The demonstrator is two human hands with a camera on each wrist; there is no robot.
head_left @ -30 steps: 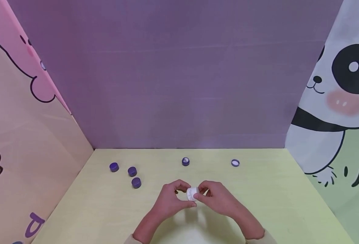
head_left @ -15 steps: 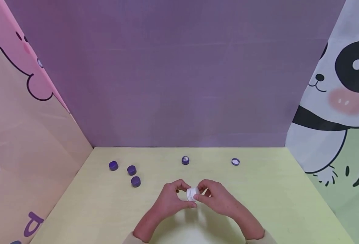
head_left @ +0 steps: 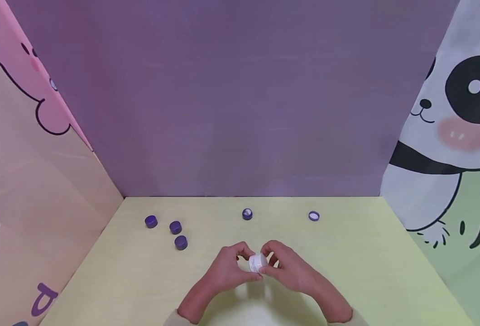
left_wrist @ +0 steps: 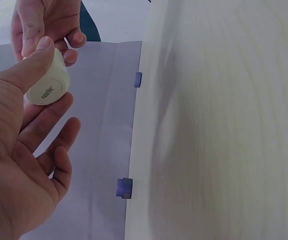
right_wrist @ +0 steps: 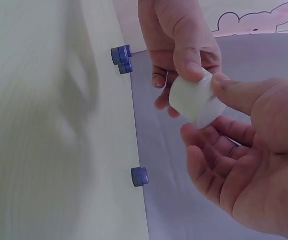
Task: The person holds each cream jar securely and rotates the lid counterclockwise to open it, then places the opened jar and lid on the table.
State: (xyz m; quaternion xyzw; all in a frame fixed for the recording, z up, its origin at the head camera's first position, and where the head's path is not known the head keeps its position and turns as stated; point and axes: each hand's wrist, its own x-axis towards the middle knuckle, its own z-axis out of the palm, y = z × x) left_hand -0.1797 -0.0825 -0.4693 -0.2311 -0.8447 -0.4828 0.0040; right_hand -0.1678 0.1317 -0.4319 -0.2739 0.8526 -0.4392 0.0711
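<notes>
Behind everything you've got a flat purple fabric-looking backdrop; in front, a pale yellow wood-grain bench. Your left hand has thumb and fingers pinching a small white cylindrical jar, base end, black lettering on it. Your right hand has thumb and fingers pinching the jar's other end. Jar's tilted, held above the bench, near side, about middle. Three squat purple plastic-looking cylinders sit left; one purple cylinder with a pale top, far middle; one thin purple-rimmed white disc, far right.
</notes>
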